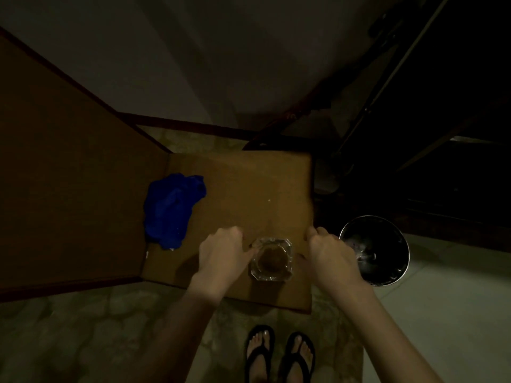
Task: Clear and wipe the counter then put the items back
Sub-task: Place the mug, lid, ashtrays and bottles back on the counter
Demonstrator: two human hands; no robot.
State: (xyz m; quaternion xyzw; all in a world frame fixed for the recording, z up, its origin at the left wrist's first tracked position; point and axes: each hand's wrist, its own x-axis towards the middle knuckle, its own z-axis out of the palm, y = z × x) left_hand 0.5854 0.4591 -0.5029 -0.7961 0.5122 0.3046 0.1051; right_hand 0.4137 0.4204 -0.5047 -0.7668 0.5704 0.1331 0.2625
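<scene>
On the small brown table [237, 194] stood 1 glass ashtray [271, 259] near the front edge, between my 2 hands. My left hand [224, 251] had its fingers curled, fingertips touching the ashtray's left rim; whether it gripped, I could not tell. My right hand [329, 252] was curled just beside it, holding nothing. 1 crumpled blue cloth [172, 208] lay at the table's left edge. 1 metal bin [376, 250] stood at the right.
</scene>
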